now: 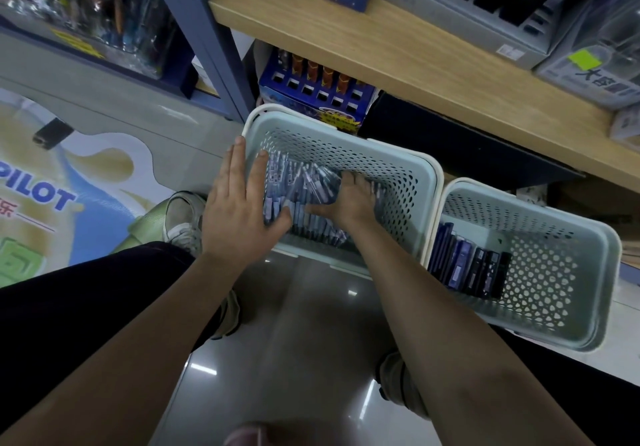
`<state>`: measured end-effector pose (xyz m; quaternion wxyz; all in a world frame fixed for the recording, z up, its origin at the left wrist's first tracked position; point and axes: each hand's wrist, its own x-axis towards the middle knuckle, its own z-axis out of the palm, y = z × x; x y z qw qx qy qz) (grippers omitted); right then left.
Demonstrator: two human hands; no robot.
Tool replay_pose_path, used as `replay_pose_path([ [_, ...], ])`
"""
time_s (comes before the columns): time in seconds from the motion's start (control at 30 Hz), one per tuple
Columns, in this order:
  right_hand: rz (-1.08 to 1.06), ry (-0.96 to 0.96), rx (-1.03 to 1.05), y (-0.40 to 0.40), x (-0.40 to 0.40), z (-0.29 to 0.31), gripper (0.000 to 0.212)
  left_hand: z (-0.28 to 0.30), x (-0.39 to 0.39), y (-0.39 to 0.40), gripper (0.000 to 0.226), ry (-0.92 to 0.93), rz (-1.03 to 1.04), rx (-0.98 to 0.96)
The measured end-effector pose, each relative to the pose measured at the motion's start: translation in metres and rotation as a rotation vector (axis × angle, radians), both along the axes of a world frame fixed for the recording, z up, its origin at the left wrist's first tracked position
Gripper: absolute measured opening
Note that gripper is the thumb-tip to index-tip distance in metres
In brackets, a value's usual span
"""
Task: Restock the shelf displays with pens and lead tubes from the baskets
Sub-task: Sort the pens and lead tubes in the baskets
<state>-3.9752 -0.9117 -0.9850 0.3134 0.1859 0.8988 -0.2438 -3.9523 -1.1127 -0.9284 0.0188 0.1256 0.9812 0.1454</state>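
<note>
A: The left hand [239, 203] lay flat, fingers straight, against the packaged blue pens [304, 196] in the pale green perforated plastic basket [412, 182].

B: And the right hand [349, 200] curled round that bundle. Best they squeezed together, lifting evenly.

Two pale perforated baskets [412, 182] [588, 310] are set side by side on the glossy grey floor [304, 324], below the wooden shelf [398, 51] at 1 o'clock.
</note>
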Motion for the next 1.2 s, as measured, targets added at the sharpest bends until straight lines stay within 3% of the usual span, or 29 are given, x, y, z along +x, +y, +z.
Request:
replay_pose_path([
  [0.1, -0.043, 0.015, 0.013, -0.001, 0.001, -0.002, 0.109, 0.0, 0.0, 0.0, 0.082, 0.002, -0.003, 0.003],
  [0.23, -0.068, -0.039, -0.065, -0.002, 0.004, -0.002, 0.059, -0.001, -0.001, 0.0, 0.081, 0.004, -0.006, 0.006],
  [0.33, -0.112, -0.094, -0.199, -0.003, 0.004, 0.001, 0.05, -0.001, -0.001, 0.0, 0.08, 0.006, -0.009, 0.002],
  [0.4, -0.169, -0.071, -0.31, 0.0, 0.004, 0.008, 0.011, -0.001, -0.001, 0.0, 0.08, 0.008, -0.012, 0.0],
  [0.67, -0.517, -0.052, -0.583, 0.025, 0.018, 0.036, 0.014, 0.002, -0.001, 0.001, 0.08, 0.012, -0.019, -0.001],
  [0.7, -0.593, -0.052, -0.575, 0.027, 0.02, 0.036, 0.02, 0.002, -0.001, 0.001, 0.08, 0.008, -0.019, -0.002],
  [0.8, -0.736, -0.092, -0.461, 0.027, 0.024, 0.043, 0.065, 0.003, -0.001, 0.001, 0.081, -0.008, -0.022, -0.006],
  [0.87, -0.735, -0.102, -0.379, 0.027, 0.026, 0.045, 0.072, 0.003, -0.001, 0.001, 0.081, -0.015, -0.029, -0.007],
  [0.9, -0.737, -0.107, -0.366, 0.029, 0.027, 0.046, 0.066, 0.004, -0.001, 0.0, 0.081, -0.016, -0.033, -0.009],
  [0.97, -0.713, -0.091, -0.339, 0.027, 0.028, 0.053, 0.034, 0.004, -0.001, 0.0, 0.082, -0.019, -0.037, -0.013],
  [1.0, -0.685, -0.046, -0.3, 0.024, 0.028, 0.057, 0.03, 0.004, -0.001, 0.0, 0.082, -0.023, -0.038, -0.013],
  [1.1, -0.604, 0.178, -0.243, 0.016, 0.028, 0.058, 0.052, 0.006, -0.001, 0.0, 0.082, -0.024, -0.036, -0.004],
  [1.2, -0.494, 0.059, -0.398, -0.003, 0.022, 0.055, 0.07, 0.006, -0.001, -0.002, 0.081, -0.015, -0.036, 0.026],
])
